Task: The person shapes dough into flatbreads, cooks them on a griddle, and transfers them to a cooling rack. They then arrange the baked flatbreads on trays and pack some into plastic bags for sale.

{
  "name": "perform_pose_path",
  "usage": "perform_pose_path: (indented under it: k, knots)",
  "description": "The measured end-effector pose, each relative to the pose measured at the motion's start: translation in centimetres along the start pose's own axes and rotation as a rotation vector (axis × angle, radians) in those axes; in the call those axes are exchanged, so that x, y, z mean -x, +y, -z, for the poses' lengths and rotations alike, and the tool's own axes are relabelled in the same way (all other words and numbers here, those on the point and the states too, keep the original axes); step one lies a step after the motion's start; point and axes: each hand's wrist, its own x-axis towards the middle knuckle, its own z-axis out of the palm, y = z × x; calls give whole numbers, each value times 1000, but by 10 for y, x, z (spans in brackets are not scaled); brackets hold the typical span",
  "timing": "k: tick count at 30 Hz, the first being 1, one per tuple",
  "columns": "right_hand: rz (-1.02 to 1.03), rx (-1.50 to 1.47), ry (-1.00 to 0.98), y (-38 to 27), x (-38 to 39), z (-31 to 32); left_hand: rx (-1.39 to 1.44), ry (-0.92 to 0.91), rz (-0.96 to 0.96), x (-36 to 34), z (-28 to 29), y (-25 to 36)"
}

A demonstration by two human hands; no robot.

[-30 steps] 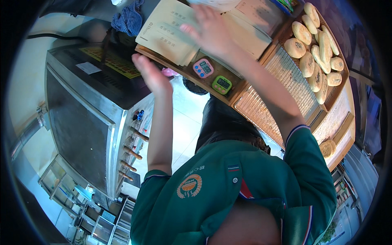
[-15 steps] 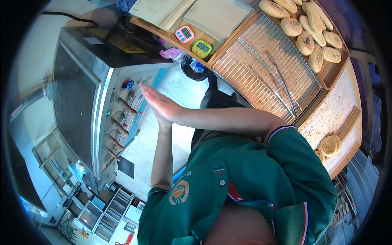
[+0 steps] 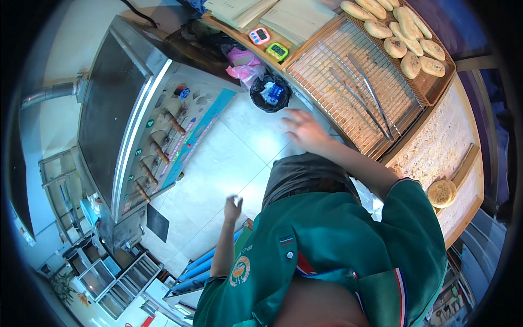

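My right hand is open with its fingers spread and holds nothing. It hovers over the floor, beside the near edge of the worktop and close to a black-lined waste bin. My left hand hangs lower and to the left over the tiled floor. Its fingers are loosely bent with a gap between the tips, and nothing shows in it. On the worktop to the right of my right hand, a pair of metal tongs lies on a wire rack.
A steel oven with several wooden-handled levers stands at left. At the far right are a tray of oval breads, a floury board and round breads. Pink and green timers sit by papers.
My hands were pressed palm to palm; now they are apart. My right hand has moved right toward the worktop, and my left hand has dropped lower. The view has shifted somewhat.
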Motion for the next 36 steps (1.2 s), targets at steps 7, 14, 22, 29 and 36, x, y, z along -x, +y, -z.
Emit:
perform_pose_path:
  k: [7, 14, 22, 29, 36]
  knots:
    - [-153, 108, 453, 14, 30, 65, -38, -431, 299, 161, -76, -159]
    - [-217, 108, 343, -15, 46, 48, 267, -279, 360, 142, -52, -163]
    - [-311, 257, 373, -16, 76, 50, 617, -50, 173, 102, -15, -193]
    - [-691, 593, 479, 65, 99, 75, 401, -160, 251, 139, -36, -218]
    - [-799, 563, 435, 99, 111, 69, 239, -27, 175, 175, -80, -262]
